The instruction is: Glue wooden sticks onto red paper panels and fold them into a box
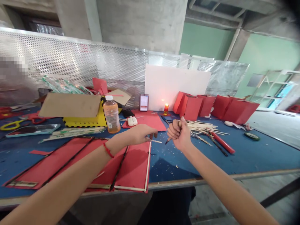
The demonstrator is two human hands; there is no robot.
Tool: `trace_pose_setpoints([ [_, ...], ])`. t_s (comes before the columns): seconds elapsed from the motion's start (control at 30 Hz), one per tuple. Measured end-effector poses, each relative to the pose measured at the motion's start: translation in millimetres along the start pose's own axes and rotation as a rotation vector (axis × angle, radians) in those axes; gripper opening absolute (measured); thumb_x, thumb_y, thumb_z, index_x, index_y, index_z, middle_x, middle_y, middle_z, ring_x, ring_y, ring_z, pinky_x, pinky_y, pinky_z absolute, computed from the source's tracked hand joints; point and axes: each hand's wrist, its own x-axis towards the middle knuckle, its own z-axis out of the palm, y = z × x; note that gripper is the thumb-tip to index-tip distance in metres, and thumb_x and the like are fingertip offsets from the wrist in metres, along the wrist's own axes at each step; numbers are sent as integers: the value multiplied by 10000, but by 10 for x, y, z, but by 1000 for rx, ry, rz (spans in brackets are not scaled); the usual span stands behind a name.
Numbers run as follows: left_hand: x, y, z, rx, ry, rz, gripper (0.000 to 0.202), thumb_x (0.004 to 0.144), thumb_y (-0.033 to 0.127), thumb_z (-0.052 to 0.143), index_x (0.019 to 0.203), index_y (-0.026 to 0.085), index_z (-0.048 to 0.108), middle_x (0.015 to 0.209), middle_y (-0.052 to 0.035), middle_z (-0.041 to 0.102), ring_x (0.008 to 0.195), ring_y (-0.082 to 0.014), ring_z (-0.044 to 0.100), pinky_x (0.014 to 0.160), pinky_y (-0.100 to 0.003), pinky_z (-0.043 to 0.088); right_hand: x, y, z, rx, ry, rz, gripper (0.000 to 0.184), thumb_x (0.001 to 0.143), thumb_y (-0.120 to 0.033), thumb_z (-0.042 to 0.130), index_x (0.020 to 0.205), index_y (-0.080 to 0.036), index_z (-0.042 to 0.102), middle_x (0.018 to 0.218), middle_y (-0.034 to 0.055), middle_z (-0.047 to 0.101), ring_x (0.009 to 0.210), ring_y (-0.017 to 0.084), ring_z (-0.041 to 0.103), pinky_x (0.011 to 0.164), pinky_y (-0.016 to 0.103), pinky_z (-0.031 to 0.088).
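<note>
My left hand (140, 133) reaches over the blue table (246, 156) and pinches a thin wooden stick (156, 141) near its end. My right hand (179, 133) is closed in a fist around a small dark-tipped tool (167, 140) that points down toward the stick. Just below both hands lies a red paper sheet (136, 165) framed with thin sticks and dark strips, near the table's front edge. A red cord circles my left wrist.
A pile of wooden sticks (201, 125) and a red rod (222, 143) lie to the right. Behind are a lit candle (166, 108), red paper bags (192, 107), a bottle of orange drink (112, 115), a yellow cardboard box (84, 120), scissors (10, 125), and a tape roll (252, 136).
</note>
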Motion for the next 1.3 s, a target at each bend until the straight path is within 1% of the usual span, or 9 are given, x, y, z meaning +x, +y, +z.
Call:
trace_pose_setpoints([
  [0.17, 184, 178, 8, -235, -75, 55, 200, 661, 60, 692, 819, 181, 673, 730, 13, 684, 637, -125, 606, 597, -204, 410, -145, 157, 108, 17, -8, -64, 582, 794, -639, 602, 509, -205, 339, 416, -94, 241, 350, 44, 161, 352, 195, 152],
  [0.3, 284, 226, 177, -483, -92, 3, 204, 660, 103, 701, 855, 136, 650, 764, -29, 704, 666, -150, 639, 616, -231, 470, -241, 286, 87, -104, 59, -107, 529, 778, -614, 646, 544, -202, 410, 447, -75, 364, 344, 48, 288, 347, 204, 207],
  [0.37, 314, 238, 285, -620, -53, -32, 230, 661, 152, 729, 865, 121, 627, 762, -47, 707, 691, -169, 659, 635, -253, 489, -264, 321, 63, -153, 108, -144, 495, 783, -589, 657, 569, -203, 434, 457, -72, 402, 336, 52, 325, 343, 208, 222],
  [0.5, 328, 207, 431, -783, 10, -117, 364, 629, 178, 774, 944, 108, 604, 749, -64, 715, 724, -198, 684, 669, -287, 503, -241, 318, 31, -173, 228, -239, 421, 796, -538, 671, 626, -207, 475, 455, -90, 373, 337, 40, 264, 344, 199, 192],
  [0.63, 297, 82, 455, -863, 2, -167, 334, 626, 180, 782, 913, 103, 630, 767, -70, 726, 721, -171, 678, 705, -283, 502, -176, 268, 48, -142, 312, -279, 376, 808, -580, 632, 751, -222, 532, 496, -93, 344, 378, 48, 242, 351, 190, 185],
  [0.8, 289, -58, 493, -983, 53, -154, 299, 616, 217, 801, 854, 114, 653, 755, -51, 718, 692, -141, 657, 679, -257, 496, -190, 293, 129, -137, 207, -174, 442, 814, -603, 609, 681, -220, 432, 522, -80, 388, 363, 44, 294, 334, 184, 207],
  [0.97, 319, -147, 597, -988, 112, -193, 314, 583, 227, 813, 820, 111, 643, 726, -34, 703, 681, -146, 650, 663, -257, 493, -168, 335, 210, -114, 98, -123, 501, 806, -605, 625, 617, -211, 378, 477, -99, 305, 332, 27, 203, 319, 185, 120],
  [1.13, 343, -192, 695, -1007, 162, -210, 299, 567, 257, 816, 728, 112, 611, 667, -16, 677, 645, -139, 632, 627, -245, 485, -30, 330, 234, -110, -13, -68, 584, 741, -698, 627, 573, -207, 361, 458, -101, 271, 355, 25, 160, 337, 185, 100],
  [1.3, 366, -155, 700, -990, 185, -228, 249, 536, 209, 808, 644, 117, 603, 612, 14, 645, 612, -129, 606, 608, -238, 484, 46, 404, 232, -120, -4, -30, 631, 723, -723, 621, 539, -210, 303, 442, -110, 226, 345, 20, 139, 329, 181, 100],
])
